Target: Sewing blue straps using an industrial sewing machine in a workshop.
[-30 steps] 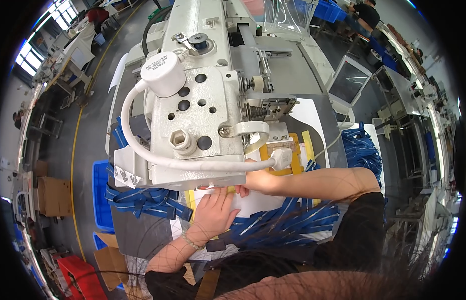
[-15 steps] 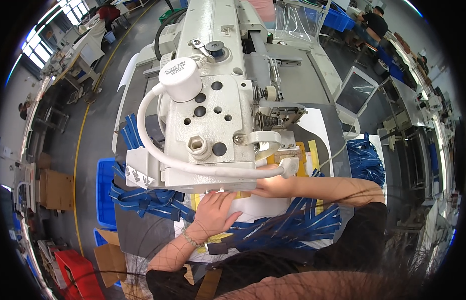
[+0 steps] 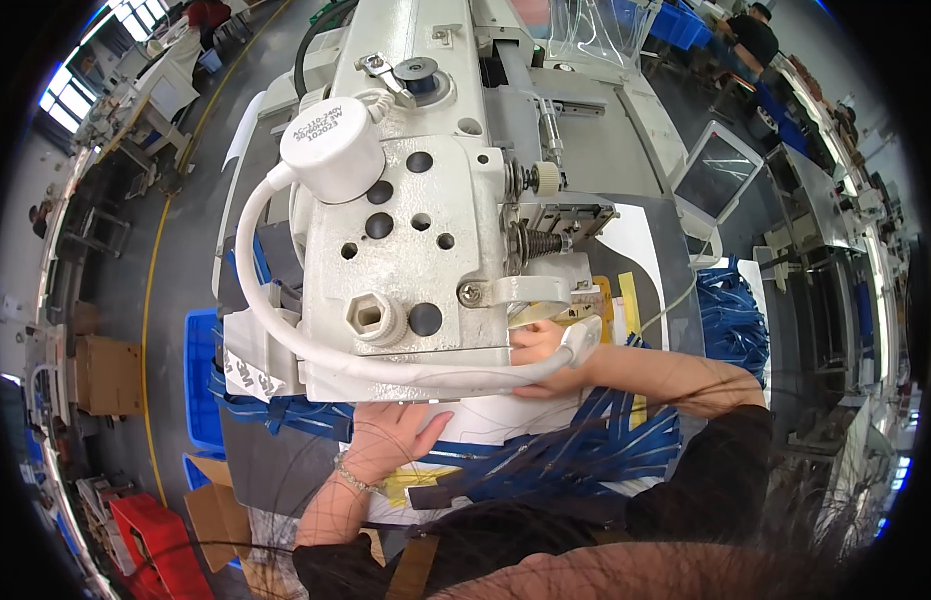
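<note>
A large white sewing machine head (image 3: 405,250) fills the middle of the view. My left hand (image 3: 387,438) lies low at its front, thumb stretched apart; the fingertips pass beneath the head and are hidden. To the right of the head, my right hand (image 3: 545,362) has its fingers bent in by the needle area, behind a white flexible lamp arm (image 3: 435,372); what they hold, if anything, is hidden. Blue straps with light stripes (image 3: 555,460) lie in front of both hands. More blue straps (image 3: 305,415) lie left of my left hand. Between my hands shows a white sheet (image 3: 475,420).
At the right are a bundle of blue straps (image 3: 730,315) and a tilted screen (image 3: 718,172). A blue bin (image 3: 202,375), an open cardboard box (image 3: 220,515) and a red crate (image 3: 155,545) stand at the left. Another person (image 3: 747,45) sits at the back right.
My left hand has shifted left, its fingertips now further under the head. My right hand has moved slightly forward, with more of its bent fingers showing. The view has shifted a little.
</note>
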`<state>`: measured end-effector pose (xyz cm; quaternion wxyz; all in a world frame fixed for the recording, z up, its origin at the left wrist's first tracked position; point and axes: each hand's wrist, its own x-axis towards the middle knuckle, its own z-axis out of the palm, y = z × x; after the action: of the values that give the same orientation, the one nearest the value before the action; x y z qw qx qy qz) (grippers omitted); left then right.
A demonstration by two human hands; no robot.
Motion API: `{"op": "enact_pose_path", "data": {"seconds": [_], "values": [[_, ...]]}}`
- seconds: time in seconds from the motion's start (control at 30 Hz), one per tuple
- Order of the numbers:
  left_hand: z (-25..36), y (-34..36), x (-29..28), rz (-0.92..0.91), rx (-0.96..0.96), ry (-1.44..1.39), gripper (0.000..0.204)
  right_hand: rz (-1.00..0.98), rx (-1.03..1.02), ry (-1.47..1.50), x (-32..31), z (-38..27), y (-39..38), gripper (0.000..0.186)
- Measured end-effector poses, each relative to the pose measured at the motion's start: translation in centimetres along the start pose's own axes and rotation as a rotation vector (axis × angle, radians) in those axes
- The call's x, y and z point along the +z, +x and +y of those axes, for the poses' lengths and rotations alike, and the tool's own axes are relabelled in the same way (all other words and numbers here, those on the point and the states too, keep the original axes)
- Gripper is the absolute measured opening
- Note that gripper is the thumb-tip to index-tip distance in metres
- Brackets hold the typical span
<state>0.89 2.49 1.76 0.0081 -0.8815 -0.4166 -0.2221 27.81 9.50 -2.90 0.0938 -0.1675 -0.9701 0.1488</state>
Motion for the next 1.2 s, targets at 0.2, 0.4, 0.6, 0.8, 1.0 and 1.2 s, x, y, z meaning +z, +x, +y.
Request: {"op": "enact_pose_path", "data": {"seconds": [0.2, 0.4, 0.6, 0.8, 1.0, 1.2], "values": [[-0.7, 0.1, -0.9, 0.128, -0.03, 0.01, 0.019, 0.087, -0.075, 0.038, -0.1, 0.3, 0.6, 0.032], [-0.4, 0.1, -0.3, 0.147, -0.015, -0.187, 0.012, 0.03, -0.261, -0.48, 0.0, 0.4, 0.8, 0.034], [0.8, -0.1, 1.6, -0.077, 0.043, -0.456, 0.016, 0.13, -0.141, -0.172, -0.3, -1.1, 0.9, 0.035], [3.2, -0.9, 1.5, -0.434, 0.111, -0.621, 0.031, 0.227, 0.027, 0.065, -1.5, -3.9, 0.6, 0.028], [3.8, -1.0, 1.6, -0.482, 0.131, -0.704, 0.021, -0.007, 0.067, 0.648, -2.2, -6.4, -0.5, 0.018], [1.9, -1.1, -0.2, -0.269, -0.069, -1.2, 0.014, -0.384, 0.19, 1.194, -5.2, -6.3, -1.7, 0.021]]}}
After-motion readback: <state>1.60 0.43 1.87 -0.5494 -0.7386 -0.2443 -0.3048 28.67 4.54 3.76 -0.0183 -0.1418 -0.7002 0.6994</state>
